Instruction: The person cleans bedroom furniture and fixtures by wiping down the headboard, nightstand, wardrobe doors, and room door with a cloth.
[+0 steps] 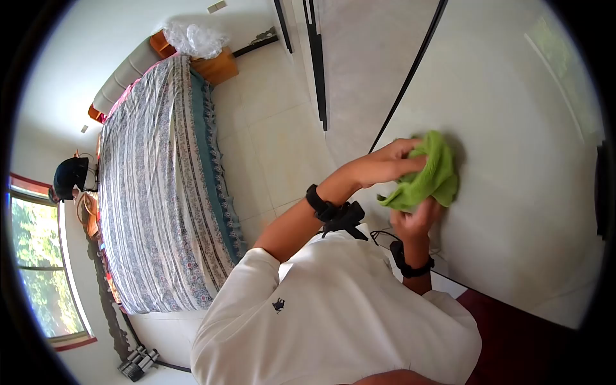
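Note:
A green cloth (431,173) is bunched up between my two hands, in front of a glossy pale panel (513,160). My left hand (391,163) grips its upper left part, with some fingers tucked into the folds. From below, my right hand (417,218) holds the lower edge of the cloth, its fingertips partly hidden by the fabric. Black straps with small devices circle both wrists.
A bed (154,186) with a striped, patterned cover stands at the left. Beyond it are a wooden bedside cabinet (217,66) with clear plastic (196,40) on top, a window (45,263) and dumbbells (138,363). Pale floor tiles (263,135) lie between bed and panels.

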The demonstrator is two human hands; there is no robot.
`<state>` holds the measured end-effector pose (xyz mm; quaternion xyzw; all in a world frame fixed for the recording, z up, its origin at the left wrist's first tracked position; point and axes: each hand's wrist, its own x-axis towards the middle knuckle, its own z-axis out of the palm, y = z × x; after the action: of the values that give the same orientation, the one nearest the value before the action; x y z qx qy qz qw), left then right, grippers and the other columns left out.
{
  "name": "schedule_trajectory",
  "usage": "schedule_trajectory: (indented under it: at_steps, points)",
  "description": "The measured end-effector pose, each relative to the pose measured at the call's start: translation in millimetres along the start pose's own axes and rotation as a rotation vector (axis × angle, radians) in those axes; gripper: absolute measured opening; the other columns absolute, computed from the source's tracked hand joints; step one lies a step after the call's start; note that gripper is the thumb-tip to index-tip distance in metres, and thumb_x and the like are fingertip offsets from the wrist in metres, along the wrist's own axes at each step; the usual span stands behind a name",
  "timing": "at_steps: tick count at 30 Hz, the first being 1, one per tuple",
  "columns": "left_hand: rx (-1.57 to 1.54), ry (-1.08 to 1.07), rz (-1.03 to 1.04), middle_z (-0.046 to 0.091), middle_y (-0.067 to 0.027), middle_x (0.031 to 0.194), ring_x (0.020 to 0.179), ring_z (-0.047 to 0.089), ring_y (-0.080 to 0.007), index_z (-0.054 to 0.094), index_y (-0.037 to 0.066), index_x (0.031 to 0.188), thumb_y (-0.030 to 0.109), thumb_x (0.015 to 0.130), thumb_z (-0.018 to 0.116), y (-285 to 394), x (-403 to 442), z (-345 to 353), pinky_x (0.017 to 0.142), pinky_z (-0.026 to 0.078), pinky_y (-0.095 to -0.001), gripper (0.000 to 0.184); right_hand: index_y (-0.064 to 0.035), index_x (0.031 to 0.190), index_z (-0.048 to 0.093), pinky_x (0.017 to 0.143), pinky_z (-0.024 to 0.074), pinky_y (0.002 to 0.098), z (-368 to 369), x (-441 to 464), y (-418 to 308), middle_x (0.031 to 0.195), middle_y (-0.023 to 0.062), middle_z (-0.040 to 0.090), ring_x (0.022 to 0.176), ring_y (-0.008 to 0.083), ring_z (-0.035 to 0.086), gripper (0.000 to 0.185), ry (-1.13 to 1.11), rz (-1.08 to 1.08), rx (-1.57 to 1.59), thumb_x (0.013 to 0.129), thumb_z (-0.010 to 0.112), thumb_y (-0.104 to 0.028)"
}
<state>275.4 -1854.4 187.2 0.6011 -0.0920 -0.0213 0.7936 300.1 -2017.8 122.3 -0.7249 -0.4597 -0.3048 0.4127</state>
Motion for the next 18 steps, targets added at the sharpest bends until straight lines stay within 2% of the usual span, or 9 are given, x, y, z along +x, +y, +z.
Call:
schedule_trajectory:
  at_steps: [1,3,5,8,10,11,12,16,18]
  points:
    - [-0.01,-0.001,-0.003,0.063,-0.0056,0.112,0.102,0.058,-0.0118,0.057,-0.001,0.125,0.03,0.099,0.054,-12.9,2.0,-8.0,0.089,0.049,-0.0288,0.04,0.0011,0.122,0.058,0.097,0.0425,0.0513,6.0,2.5,-1.7,0.126,0.0212,0.057,0.115,0.0427,0.054,0.051,-0.008,0.005,-0.005,0.078,0.074,-0.018]
    - [-0.391,0.204,-0.088,0.063,-0.0059,0.111,0.101,0.058,-0.0109,0.057,0.0,0.124,0.027,0.098,0.057,-55.6,6.8,-36.7,0.086,0.051,-0.0283,0.038,0.0004,0.117,0.061,0.093,0.044,0.0522,26.5,4.9,1.3,0.119,0.0196,0.058,0.112,0.0415,0.055,0.048,-0.321,0.094,-0.169,0.075,0.075,-0.017]
    - [-0.387,0.345,-0.026,0.063,-0.0071,0.111,0.099,0.059,-0.0122,0.056,-0.001,0.124,0.025,0.097,0.058,-98.7,9.7,-64.5,0.084,0.052,-0.0291,0.037,0.0027,0.124,0.055,0.094,0.0429,0.0513,51.1,6.3,10.8,0.118,0.0225,0.056,0.112,0.0449,0.052,0.057,-0.366,0.064,-0.131,0.074,0.075,-0.018]
    - [-0.325,0.503,-0.018,0.06,-0.0108,0.12,0.104,0.06,-0.0155,0.052,0.0,0.126,0.026,0.101,0.053,-164.7,8.6,-99.0,0.085,0.053,-0.0315,0.036,0.0034,0.123,0.053,0.095,0.0424,0.0501,77.5,-1.5,25.3,0.12,0.0235,0.056,0.114,0.0435,0.052,0.057,-0.85,0.225,-0.063,0.078,0.074,-0.025]
    - [-0.328,0.652,-0.023,0.06,-0.0114,0.12,0.103,0.06,-0.0163,0.048,0.0,0.127,0.024,0.101,0.053,-193.1,14.2,-113.9,0.084,0.053,-0.0311,0.036,0.003,0.122,0.054,0.095,0.0426,0.0485,94.1,-13.0,30.5,0.119,0.0219,0.057,0.114,0.0405,0.053,0.055,-0.776,0.123,-0.122,0.079,0.073,-0.025]
    - [-0.326,0.795,-0.045,0.059,-0.012,0.12,0.102,0.06,-0.0171,0.045,0.0,0.128,0.021,0.101,0.053,-192.7,18.0,-115.8,0.083,0.053,-0.0307,0.036,0.0025,0.12,0.055,0.096,0.0429,0.0468,99.7,-18.9,33.8,0.117,0.0202,0.058,0.113,0.0375,0.055,0.052,-0.696,0.041,-0.175,0.08,0.071,-0.025]
    - [-0.134,0.898,0.003,0.059,-0.0121,0.114,0.098,0.06,-0.0185,0.038,-0.001,0.127,0.019,0.1,0.055,-193.0,23.1,-117.7,0.082,0.053,-0.0301,0.038,0.0042,0.125,0.052,0.096,0.0414,0.0505,104.8,-22.9,38.8,0.118,0.0245,0.057,0.112,0.0421,0.054,0.058,-0.702,0.042,-0.131,0.083,0.069,-0.032]
    - [0.117,0.948,0.05,0.057,-0.0118,0.109,0.101,0.056,-0.0185,0.032,0.0,0.129,0.019,0.098,0.059,-107.8,41.5,-113.8,0.089,0.049,-0.0327,0.045,0.0045,0.133,0.045,0.097,0.0403,0.0497,112.6,-11.8,31.2,0.121,0.0263,0.055,0.115,0.0431,0.051,0.063,-0.798,0.254,-0.057,0.085,0.069,-0.027]
    - [0.172,0.84,0.029,0.054,-0.0154,0.12,0.111,0.053,-0.02,0.026,0.001,0.139,0.017,0.098,0.059,-33.9,39.1,-96.9,0.097,0.045,-0.0336,0.054,0.005,0.136,0.043,0.096,0.0406,0.05,123.5,-2.7,26.9,0.122,0.0269,0.054,0.114,0.044,0.051,0.065,-0.685,0.309,0.077,0.084,0.07,-0.023]
